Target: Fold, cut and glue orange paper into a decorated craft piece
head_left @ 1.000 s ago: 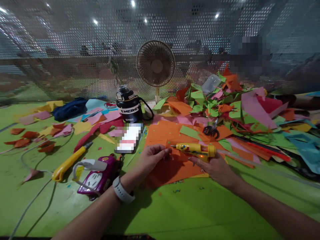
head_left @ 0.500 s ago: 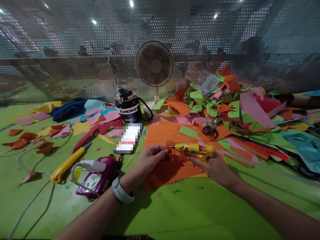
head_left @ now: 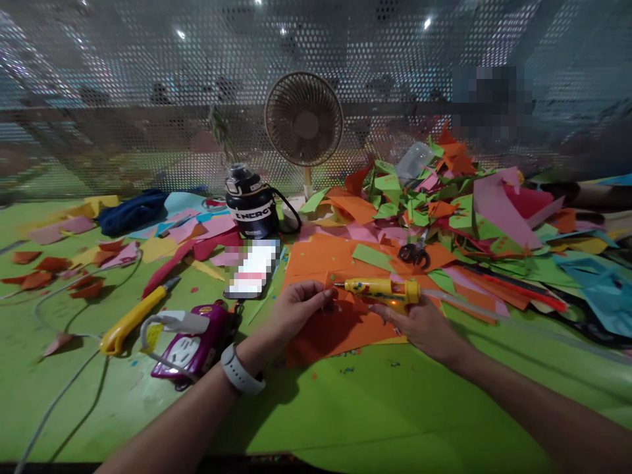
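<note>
My right hand (head_left: 419,326) is wrapped around a yellow glue gun (head_left: 380,289) with a small orange light glowing on it. The metal nozzle points left, and a long clear glue stick (head_left: 469,299) runs out of the back. Close by the nozzle tip, my left hand (head_left: 303,303) is closed in a pinch on a small piece of orange paper (head_left: 329,279); its edges blend with the sheets behind. Beneath both hands lie orange paper sheets (head_left: 320,339) on the green table (head_left: 365,415).
Left of my hands are a phone (head_left: 253,268), a purple power strip (head_left: 205,329) with a white plug, and a yellow cutter (head_left: 133,320). A bottle (head_left: 251,204) and a fan (head_left: 305,120) stand behind. Scissors (head_left: 415,255) lie before the heaped paper scraps (head_left: 415,197).
The view has tilted slightly, so the whole scene sits a little higher. Both hands and the glue gun keep nearly the same place relative to each other.
</note>
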{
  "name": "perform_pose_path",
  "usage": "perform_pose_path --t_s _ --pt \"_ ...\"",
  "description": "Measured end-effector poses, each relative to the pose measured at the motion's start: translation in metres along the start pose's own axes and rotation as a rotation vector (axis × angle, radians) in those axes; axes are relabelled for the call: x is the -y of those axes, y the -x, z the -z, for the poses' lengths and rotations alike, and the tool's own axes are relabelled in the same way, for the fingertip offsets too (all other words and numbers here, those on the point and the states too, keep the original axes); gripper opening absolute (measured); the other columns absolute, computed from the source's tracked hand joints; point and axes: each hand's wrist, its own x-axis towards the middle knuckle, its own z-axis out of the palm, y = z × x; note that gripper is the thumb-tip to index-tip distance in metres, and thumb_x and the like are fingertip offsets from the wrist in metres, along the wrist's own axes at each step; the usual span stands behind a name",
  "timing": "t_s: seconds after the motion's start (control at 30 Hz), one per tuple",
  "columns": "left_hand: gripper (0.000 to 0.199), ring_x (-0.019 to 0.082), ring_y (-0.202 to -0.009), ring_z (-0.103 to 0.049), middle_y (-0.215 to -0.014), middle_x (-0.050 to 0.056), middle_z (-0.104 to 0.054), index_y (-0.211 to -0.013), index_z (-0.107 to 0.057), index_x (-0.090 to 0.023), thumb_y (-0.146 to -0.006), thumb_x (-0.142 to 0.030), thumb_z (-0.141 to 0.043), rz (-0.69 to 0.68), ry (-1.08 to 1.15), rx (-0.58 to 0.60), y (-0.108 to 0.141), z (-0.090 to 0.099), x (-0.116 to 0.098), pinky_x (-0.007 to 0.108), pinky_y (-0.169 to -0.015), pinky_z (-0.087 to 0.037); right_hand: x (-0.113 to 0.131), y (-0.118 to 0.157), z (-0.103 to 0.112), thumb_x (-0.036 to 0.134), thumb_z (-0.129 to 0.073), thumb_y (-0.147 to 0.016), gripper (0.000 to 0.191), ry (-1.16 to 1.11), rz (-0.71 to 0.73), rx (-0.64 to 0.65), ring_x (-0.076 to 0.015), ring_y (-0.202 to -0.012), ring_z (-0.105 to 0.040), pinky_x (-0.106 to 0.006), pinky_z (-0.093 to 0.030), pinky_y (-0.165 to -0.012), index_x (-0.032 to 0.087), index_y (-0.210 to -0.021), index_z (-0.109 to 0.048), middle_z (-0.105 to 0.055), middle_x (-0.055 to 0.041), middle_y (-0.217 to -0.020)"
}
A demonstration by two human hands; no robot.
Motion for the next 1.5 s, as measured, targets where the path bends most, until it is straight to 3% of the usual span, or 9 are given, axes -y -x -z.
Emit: perform_pose_path --t_s 0.27,0.47,0.73,0.93,1.27,1.5 --pt "0.029 0.013 -0.064 -0.058 -0.066 0.001 -0.067 -0.068 -0.068 -0.017 -0.071 -0.045 -0.076 -0.013 0.013 0.007 0.000 0.000 0.001 0.025 -0.067 -0.046 -0.001 -0.002 0.002 0.041 -0.062 -0.080 0.027 0.030 -0.014 0.017 -0.0199 -0.065 -0.064 -0.032 -0.056 -0.061 0.020 -0.088 -0.076 -0.071 -0.0060 -0.072" --pt "0.030 0.014 -0.064 -0.058 -0.066 0.002 -0.068 -0.068 -0.069 -0.017 -0.071 -0.047 -0.075 -0.009 -0.008 0.000 0.001 0.000 0.001 0.025 -0.066 -0.046 -0.007 -0.002 -0.003 0.043 -0.062 -0.081 0.030 -0.038 -0.034 -0.018 -0.0237 -0.080 -0.069 -0.036 -0.057 -0.073 0.020 -0.096 -0.074 -0.074 -0.0075 -0.087" --pt "0.029 0.013 -0.064 -0.059 -0.066 0.001 -0.068 -0.068 -0.068 -0.017 -0.071 -0.045 -0.076 -0.005 0.000 0.007 0.000 -0.001 0.001 0.025 -0.067 -0.046 -0.001 -0.001 0.000 0.045 -0.060 -0.081 0.030 0.023 -0.005 0.000 -0.0216 -0.072 -0.068 -0.034 -0.057 -0.067 0.022 -0.089 -0.076 -0.074 -0.0056 -0.077" --pt "0.027 0.013 -0.065 -0.058 -0.067 0.001 -0.068 -0.069 -0.068 -0.017 -0.074 -0.043 -0.074 -0.005 -0.012 0.009 0.001 0.000 0.001 0.024 -0.066 -0.045 -0.003 -0.001 -0.003 0.045 -0.060 -0.080 0.029 -0.090 0.009 -0.016 -0.0254 -0.090 -0.070 -0.039 -0.057 -0.082 0.022 -0.091 -0.076 -0.075 -0.0065 -0.089" --pt "0.024 0.012 -0.065 -0.058 -0.067 0.000 -0.067 -0.069 -0.067 -0.017 -0.074 -0.041 -0.073 -0.005 -0.018 0.004 0.000 -0.001 0.001 0.024 -0.067 -0.044 0.002 -0.001 0.000 0.037 -0.059 -0.079 0.024 -0.005 0.029 -0.004 -0.0242 -0.085 -0.070 -0.037 -0.058 -0.078 0.023 -0.085 -0.077 -0.076 -0.0064 -0.088" --pt "0.025 0.013 -0.064 -0.059 -0.065 0.000 -0.066 -0.068 -0.065 -0.018 -0.073 -0.041 -0.073 -0.013 -0.039 0.017 -0.001 -0.001 0.000 0.025 -0.067 -0.046 -0.012 0.001 0.001 0.032 -0.053 -0.083 0.029 0.191 0.045 -0.014 -0.0241 -0.078 -0.069 -0.036 -0.057 -0.068 0.023 -0.099 -0.076 -0.075 -0.0062 -0.089"
